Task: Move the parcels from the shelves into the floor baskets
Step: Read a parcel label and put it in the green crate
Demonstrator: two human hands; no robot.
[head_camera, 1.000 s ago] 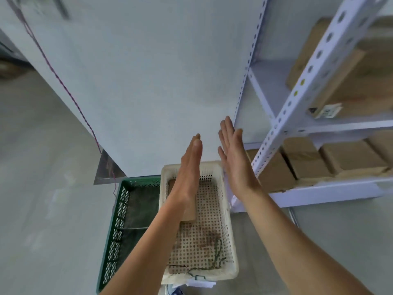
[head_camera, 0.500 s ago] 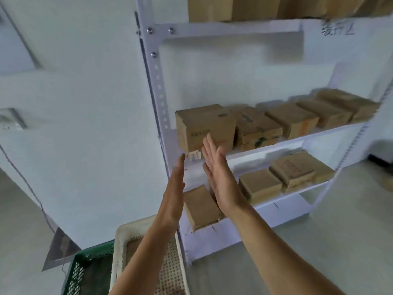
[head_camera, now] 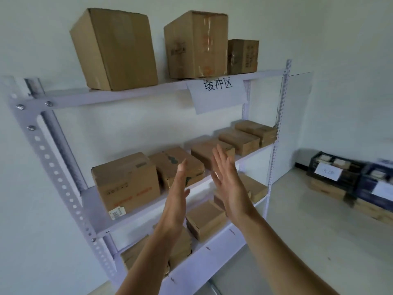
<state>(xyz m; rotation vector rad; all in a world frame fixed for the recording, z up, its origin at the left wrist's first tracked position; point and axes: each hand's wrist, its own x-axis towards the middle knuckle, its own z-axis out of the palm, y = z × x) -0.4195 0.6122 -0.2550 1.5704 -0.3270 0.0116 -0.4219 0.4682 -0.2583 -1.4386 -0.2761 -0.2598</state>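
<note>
We are at the reaching step. Our left hand [head_camera: 176, 201] and right hand [head_camera: 229, 184] are flat, empty, palms facing, raised before the parcels [head_camera: 127, 179] shelved below the paper sign [head_camera: 217, 96]. Next, we judge, both hands must clasp one parcel's sides.

Plain brown cardboard parcels [head_camera: 125, 184] sit on pale lilac-white metal shelves [head_camera: 136, 94] with rows of punched holes. A white paper sign [head_camera: 217, 94] bears black handwritten characters. Dark crates [head_camera: 331, 169] carry white labels.
</note>
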